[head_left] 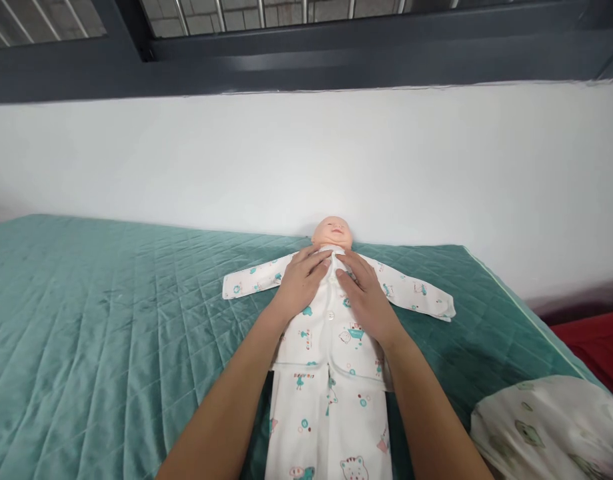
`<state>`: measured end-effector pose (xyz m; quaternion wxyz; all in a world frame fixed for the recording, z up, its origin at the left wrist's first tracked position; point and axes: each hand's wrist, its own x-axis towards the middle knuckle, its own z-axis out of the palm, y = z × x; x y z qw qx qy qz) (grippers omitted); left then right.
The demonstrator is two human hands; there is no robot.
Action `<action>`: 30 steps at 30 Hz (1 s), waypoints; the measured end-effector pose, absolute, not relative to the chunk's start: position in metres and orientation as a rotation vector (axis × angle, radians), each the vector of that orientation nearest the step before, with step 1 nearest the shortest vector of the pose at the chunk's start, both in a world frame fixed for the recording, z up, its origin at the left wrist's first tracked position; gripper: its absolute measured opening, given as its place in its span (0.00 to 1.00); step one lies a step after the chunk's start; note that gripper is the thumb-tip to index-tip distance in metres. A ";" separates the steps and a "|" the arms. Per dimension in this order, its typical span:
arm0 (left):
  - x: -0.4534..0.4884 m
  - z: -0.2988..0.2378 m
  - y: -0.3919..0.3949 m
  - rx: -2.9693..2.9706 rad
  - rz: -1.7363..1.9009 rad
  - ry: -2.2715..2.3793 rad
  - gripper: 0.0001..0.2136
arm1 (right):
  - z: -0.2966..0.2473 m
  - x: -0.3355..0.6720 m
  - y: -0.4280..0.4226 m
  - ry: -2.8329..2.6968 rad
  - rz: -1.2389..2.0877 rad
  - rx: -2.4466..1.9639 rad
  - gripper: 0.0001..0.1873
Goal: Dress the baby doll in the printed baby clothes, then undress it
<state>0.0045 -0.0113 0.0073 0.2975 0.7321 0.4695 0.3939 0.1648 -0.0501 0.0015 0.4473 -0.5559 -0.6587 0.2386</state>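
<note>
A baby doll (pixel 332 231) lies on its back on a green quilted cover, its bald head close to the white wall. It is dressed in a white baby jacket (pixel 313 340) with small teal and pink prints and matching white trousers (pixel 331 427). Both sleeves spread out sideways. My left hand (pixel 305 277) rests on the jacket's chest left of the front seam, fingers stretched toward the collar. Opposite it, my right hand (pixel 363 290) lies on the other side, its thumb apart from the fingers. The fingertips of both touch the cloth around the neck opening. A button shows below them.
The green quilted cover (pixel 111 333) stretches far to the left. At the lower right lies a bunched white cloth (pixel 546 427) with green prints. Something red (pixel 596 347) shows past the cover's right edge. Behind stands the white wall (pixel 186 160) under a dark window frame (pixel 336 57).
</note>
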 end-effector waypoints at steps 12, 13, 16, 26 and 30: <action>0.006 0.007 -0.005 2.009 1.033 1.228 0.18 | 0.001 0.166 -0.050 -1.612 0.621 -1.387 0.23; 0.006 0.007 -0.005 2.015 1.032 1.227 0.18 | 0.001 0.166 -0.050 -1.621 0.616 -1.382 0.23; 0.006 0.008 -0.006 2.021 1.020 1.233 0.18 | 0.001 0.167 -0.049 -1.658 0.598 -1.369 0.25; 0.006 0.005 -0.004 2.001 1.052 1.218 0.16 | -0.004 0.170 -0.045 -1.891 0.489 -1.300 0.24; 0.006 0.007 -0.007 1.963 1.088 1.197 0.15 | 0.000 0.166 -0.049 -1.718 0.579 -1.406 0.25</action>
